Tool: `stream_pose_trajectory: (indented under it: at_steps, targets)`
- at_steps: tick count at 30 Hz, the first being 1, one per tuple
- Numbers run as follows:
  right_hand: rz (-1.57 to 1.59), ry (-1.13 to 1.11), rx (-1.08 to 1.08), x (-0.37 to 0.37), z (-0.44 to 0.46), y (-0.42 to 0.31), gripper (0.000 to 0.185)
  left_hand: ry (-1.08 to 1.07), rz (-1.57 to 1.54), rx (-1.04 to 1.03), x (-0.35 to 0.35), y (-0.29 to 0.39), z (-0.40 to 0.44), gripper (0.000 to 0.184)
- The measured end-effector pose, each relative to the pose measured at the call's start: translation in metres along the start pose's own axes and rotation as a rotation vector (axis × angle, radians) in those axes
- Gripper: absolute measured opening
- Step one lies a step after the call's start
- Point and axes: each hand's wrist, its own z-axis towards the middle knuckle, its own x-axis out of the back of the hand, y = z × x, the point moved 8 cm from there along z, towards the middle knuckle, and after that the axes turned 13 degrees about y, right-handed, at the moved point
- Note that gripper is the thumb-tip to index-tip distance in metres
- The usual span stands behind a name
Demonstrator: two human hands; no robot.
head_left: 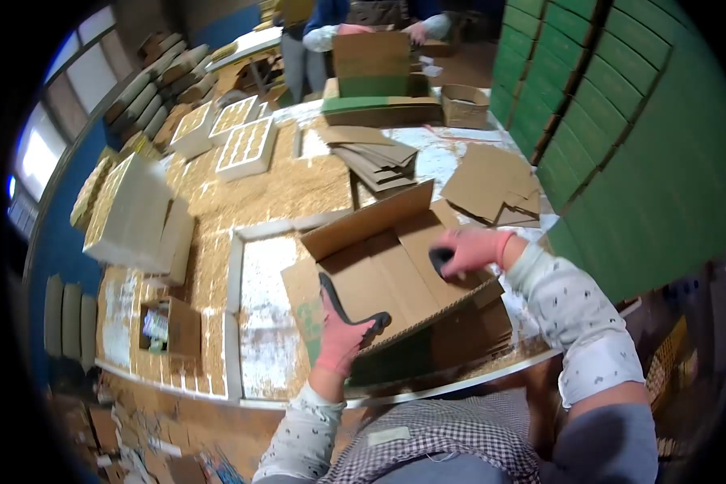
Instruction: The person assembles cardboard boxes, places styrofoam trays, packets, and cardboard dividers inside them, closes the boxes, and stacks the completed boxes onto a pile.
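An open cardboard box (387, 270) with green printing lies tilted in front of me, its flaps spread and its inside bare. My left hand (344, 329), in a pink glove with dark fingers, is at its near left corner, thumb and fingers wide apart. At the right side of the box is my right hand (469, 252), in a matching glove, its fingers curled over the inner right part; whatever they hold is hidden. More flattened cardboard (492, 329) is stacked beneath the box's near right side.
Flat cardboard sheets (492, 184) lie beyond the box. Green boxes (601, 105) are stacked high at the right. White trays (246, 149) and a tall white block (133, 214) stand left. Across the table, a person's gloved hands (353, 30) are at another box (371, 64).
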Motion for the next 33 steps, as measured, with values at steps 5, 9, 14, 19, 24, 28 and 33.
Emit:
stream_pose_trajectory:
  at_steps: [5, 9, 14, 19, 24, 28, 33]
  targets:
    - [0.198, 0.804, 0.140, -0.035, -0.016, 0.075, 0.057, -0.107, 0.065, 0.054, 0.029, -0.001, -0.006, 0.087]
    - [0.636, 0.764, 0.125, -0.088, -0.101, 0.044, 0.090, -0.208, 0.408, -0.301, 0.013, 0.074, -0.034, 0.099]
    - [0.788, 1.126, 0.015, 0.060, -0.299, -0.010, 0.087, -0.400, -0.299, -0.216, -0.153, 0.130, -0.023, 0.051]
    - [0.008, 1.699, 0.155, 0.226, -0.529, -0.093, 0.086, -0.741, -0.563, -0.515, -0.335, 0.389, -0.018, 0.052]
    - [-0.650, 1.923, 0.007, 0.336, -0.663, -0.120, 0.084, -0.445, -0.510, -1.150, -0.494, 0.560, -0.021, 0.059]
    - [-0.919, 1.932, -0.246, 0.397, -0.716, -0.086, 0.083, -0.792, -0.614, -0.681, -0.582, 0.564, -0.002, 0.048]
    - [-0.975, 1.822, -0.506, 0.445, -0.734, -0.012, 0.082, -0.913, -0.559, -0.501, -0.586, 0.547, -0.027, 0.072]
